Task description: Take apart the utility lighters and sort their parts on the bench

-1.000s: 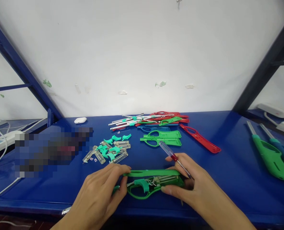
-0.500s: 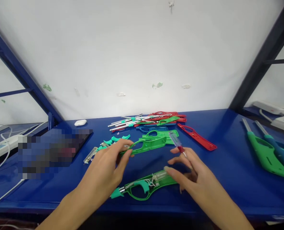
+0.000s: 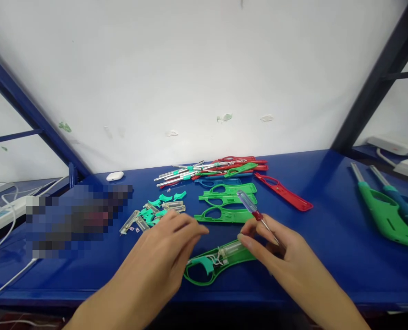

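Note:
Near the table's front edge lies an opened green gas lighter, its clear fuel tank, white wires and teal trigger showing. My right hand holds a small screwdriver with a clear and red handle, its shaft across the fingers. The thumb and fingertips of that hand are at the lighter's right end. My left hand is over the lighter's left end, fingers stretched out with nothing seen in them, hiding the metal tube. A loose green shell half lies just behind.
Clear tanks and teal triggers are heaped left of centre. Behind are metal tubes, several shell halves and a red one. Two whole lighters, green and blue, lie right. A white case and a blurred-out object lie left.
My left hand has let go of the green shell half, which now lies with the other green halves, and has moved down and right over the lighter. My right hand still has the screwdriver.

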A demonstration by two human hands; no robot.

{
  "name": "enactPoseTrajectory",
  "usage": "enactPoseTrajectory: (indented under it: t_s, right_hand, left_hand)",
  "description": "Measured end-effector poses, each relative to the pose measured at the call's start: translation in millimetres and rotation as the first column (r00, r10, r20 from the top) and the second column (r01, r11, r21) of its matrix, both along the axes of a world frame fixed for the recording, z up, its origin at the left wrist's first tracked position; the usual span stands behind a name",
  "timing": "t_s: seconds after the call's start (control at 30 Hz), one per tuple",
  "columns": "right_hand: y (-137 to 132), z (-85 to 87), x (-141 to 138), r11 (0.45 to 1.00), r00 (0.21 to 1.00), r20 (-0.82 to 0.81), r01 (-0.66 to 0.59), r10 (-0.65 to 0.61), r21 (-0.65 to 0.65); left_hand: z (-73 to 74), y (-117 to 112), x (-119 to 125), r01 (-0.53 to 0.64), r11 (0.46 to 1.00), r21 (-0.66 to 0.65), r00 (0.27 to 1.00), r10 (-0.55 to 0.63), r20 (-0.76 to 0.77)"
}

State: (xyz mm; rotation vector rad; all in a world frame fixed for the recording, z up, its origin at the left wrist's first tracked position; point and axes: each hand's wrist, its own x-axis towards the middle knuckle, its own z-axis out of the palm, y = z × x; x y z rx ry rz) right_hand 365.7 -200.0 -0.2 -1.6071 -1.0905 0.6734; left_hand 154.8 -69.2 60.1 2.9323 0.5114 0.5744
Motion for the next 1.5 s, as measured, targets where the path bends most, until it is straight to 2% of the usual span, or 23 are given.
enactPoseTrajectory:
  t_s: [0.07, 0.17, 0.27, 0.37, 0.53, 0.73, 1.0, 1.3, 1.5]
  right_hand:
    - [0.4, -2.5, 0.3, 1.000, 1.000, 0.003, 0.000, 0.000, -0.025]
    - [1.1, -3.3, 0.9, 0.999, 0.999, 0.027, -0.030, 0.031, -0.027]
    - [1.1, -1.4, 0.7, 0.995, 0.995, 0.055, -0.075, 0.079, -0.070]
    - [0.7, 0.0, 0.1, 0.990, 0.993, 0.068, -0.092, 0.099, -0.110]
    - [1.4, 1.2, -0.3, 0.994, 0.990, 0.122, -0.055, 0.066, -0.090]
    - [3.4, 2.6, -1.2, 0.997, 0.994, 0.103, -0.040, 0.047, -0.066]
    - [1.9, -8.2, -2.4, 1.000, 0.995, 0.103, 0.010, -0.009, -0.008]
    - [1.8, -5.9, -0.7, 0.997, 0.993, 0.099, -0.062, 0.066, -0.045]
    - [1.0, -5.8, 0.6, 0.996, 0.987, 0.143, -0.058, 0.068, -0.072]
  left_hand:
    - [-7.9, -10.7, -14.6, 0.017, 1.000, 0.009, 1.000, -0.017, 0.012]
    - [-25.2, -17.2, -26.7, -0.043, 0.999, 0.022, 0.998, 0.044, -0.044]
    - [-38.6, -15.1, -27.8, -0.072, 0.997, 0.004, 0.996, 0.073, -0.055]
    - [-44.0, -10.6, -24.4, -0.048, 0.999, 0.007, 0.999, 0.047, 0.019]
    - [-43.8, -7.4, -19.9, -0.027, 0.999, 0.040, 0.994, 0.022, 0.107]
    - [-43.0, -7.5, -19.8, 0.007, 0.999, 0.050, 0.989, -0.015, 0.150]
    - [-37.1, -10.4, -21.9, 0.019, 1.000, 0.001, 0.988, -0.019, 0.153]
    - [-34.8, -12.7, -21.9, -0.014, 0.999, -0.029, 0.989, 0.018, 0.148]
    - [-31.1, -14.5, -23.9, -0.034, 0.997, -0.069, 0.988, 0.044, 0.145]
